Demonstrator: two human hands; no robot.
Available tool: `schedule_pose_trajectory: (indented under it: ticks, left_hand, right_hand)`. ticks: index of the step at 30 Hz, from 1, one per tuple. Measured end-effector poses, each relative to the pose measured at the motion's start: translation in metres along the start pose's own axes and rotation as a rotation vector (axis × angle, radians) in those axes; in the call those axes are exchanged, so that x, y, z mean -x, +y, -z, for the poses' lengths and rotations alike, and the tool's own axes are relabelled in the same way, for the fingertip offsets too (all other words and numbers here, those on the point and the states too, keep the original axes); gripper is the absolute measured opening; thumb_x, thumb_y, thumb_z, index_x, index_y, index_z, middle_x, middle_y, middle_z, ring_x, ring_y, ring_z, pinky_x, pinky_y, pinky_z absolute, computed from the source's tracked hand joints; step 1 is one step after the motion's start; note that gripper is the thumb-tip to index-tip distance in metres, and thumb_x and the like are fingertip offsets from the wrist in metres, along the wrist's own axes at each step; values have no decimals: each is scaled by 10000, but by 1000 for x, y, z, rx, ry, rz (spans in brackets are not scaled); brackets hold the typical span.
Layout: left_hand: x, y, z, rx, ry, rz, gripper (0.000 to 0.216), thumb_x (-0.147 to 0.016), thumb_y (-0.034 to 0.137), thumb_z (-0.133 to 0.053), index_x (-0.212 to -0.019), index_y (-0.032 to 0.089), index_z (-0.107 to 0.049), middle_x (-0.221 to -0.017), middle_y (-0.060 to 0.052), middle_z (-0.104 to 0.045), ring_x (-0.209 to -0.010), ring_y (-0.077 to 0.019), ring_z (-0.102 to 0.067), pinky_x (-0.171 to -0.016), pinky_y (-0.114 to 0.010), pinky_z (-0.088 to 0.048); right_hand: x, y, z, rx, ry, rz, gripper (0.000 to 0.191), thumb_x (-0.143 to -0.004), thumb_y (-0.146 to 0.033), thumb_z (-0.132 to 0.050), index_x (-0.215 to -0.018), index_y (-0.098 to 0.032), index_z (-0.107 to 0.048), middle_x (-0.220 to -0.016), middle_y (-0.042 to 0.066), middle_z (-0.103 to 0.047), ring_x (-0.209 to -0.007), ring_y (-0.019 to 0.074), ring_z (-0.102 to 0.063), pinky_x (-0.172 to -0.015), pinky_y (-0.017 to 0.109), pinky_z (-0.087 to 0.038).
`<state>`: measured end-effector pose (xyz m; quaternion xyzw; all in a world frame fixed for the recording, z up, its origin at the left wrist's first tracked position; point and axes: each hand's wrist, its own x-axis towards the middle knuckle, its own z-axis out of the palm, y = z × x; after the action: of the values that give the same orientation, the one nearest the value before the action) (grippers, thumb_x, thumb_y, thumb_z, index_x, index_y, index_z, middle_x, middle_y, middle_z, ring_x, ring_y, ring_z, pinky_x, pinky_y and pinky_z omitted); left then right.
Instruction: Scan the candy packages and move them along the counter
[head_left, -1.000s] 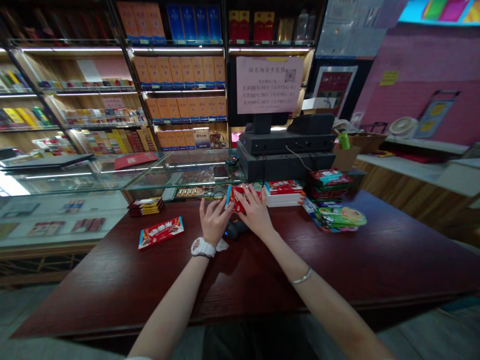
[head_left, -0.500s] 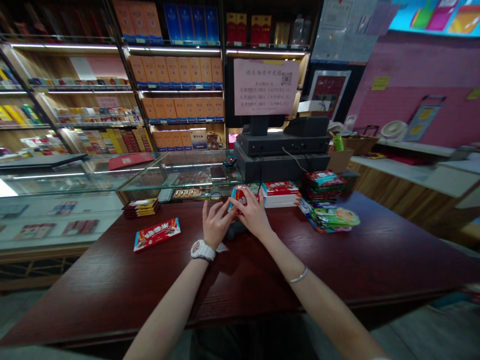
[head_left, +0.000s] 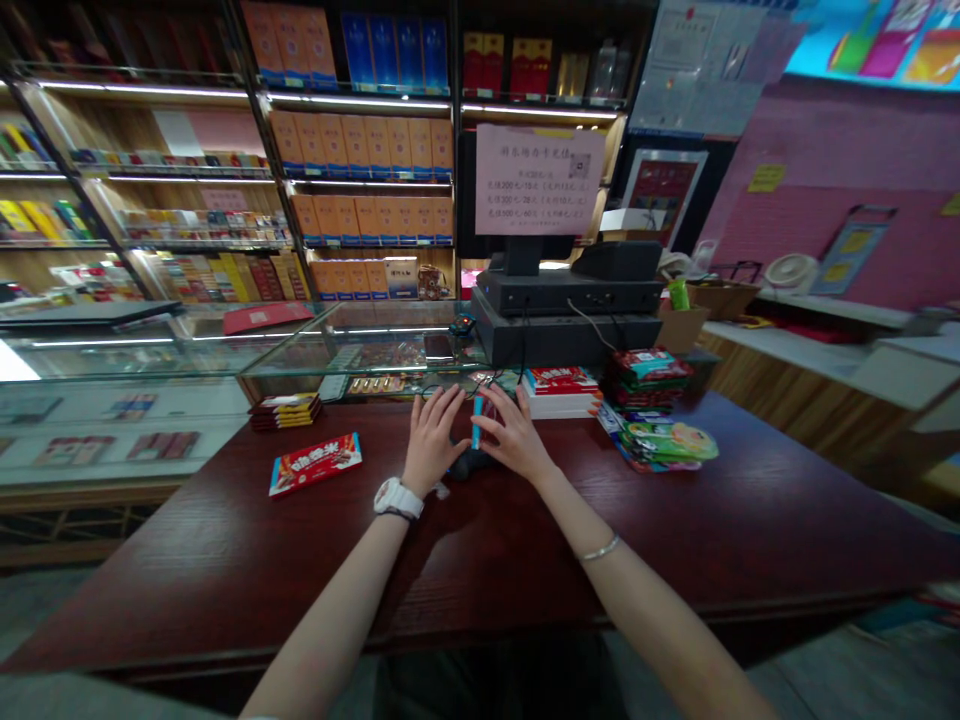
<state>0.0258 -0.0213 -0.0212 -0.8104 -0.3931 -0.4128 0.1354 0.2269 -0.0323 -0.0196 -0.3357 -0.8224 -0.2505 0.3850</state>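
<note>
My left hand (head_left: 431, 438), with a white watch on the wrist, and my right hand (head_left: 512, 436), with a silver bangle on the arm, meet over the dark red counter (head_left: 525, 540). Between them stands a red and blue snack pack (head_left: 477, 421), turned edge-on so only its blue side shows. My right hand's fingers pinch that pack. My left hand's fingers are spread and lie beside it. A dark object (head_left: 470, 464) sits on the counter just under both hands.
A red snack bar (head_left: 315, 463) lies left of my hands, and a dark stack (head_left: 285, 410) sits behind it. Stacks of packs (head_left: 562, 390) and colourful packets (head_left: 660, 420) lie to the right. A till machine (head_left: 570, 300) and glass display case (head_left: 360, 350) stand behind.
The pack has been turned from face-on to edge-on and lowered towards the counter. My left hand's fingers have spread wider.
</note>
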Motion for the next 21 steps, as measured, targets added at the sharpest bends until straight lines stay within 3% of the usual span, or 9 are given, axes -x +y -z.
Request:
schedule_pose_trajectory:
  ticks: [4,13,21]
  left_hand:
    - [-2,-1,1,7,-74,-27,723,-840,262,-663,-1509,221,-391,-1550,-119,-449,-1484,-288,-333,-1244,-541,-180]
    - [-3,0,4,53,-60,-21,659,-842,244,-657,-1464,240,-443,-1548,-137,-445,-1491,-286,-322,-1233,-548,-213]
    - [-7,-2,9,47,-20,11,646,-789,213,-674,-1409,222,-493,-1530,-118,-470,-1484,-293,-329,-1245,-547,-186]
  right_hand:
    - [-2,-7,1,-35,-8,53,349,-873,-250,-677,-1210,-289,-596,-1564,111,-426,-1482,271,-336,-1203,619,-226]
    - [-2,-14,4,-44,-63,42,288,-896,-287,-651,-1180,-282,-605,-1544,116,-458,-1479,257,-344,-1193,614,-256]
    - [-5,-10,11,-47,89,74,275,-914,-392,-650,-1114,-210,-598,-1447,159,-561,-1459,245,-384,-1192,539,-309]
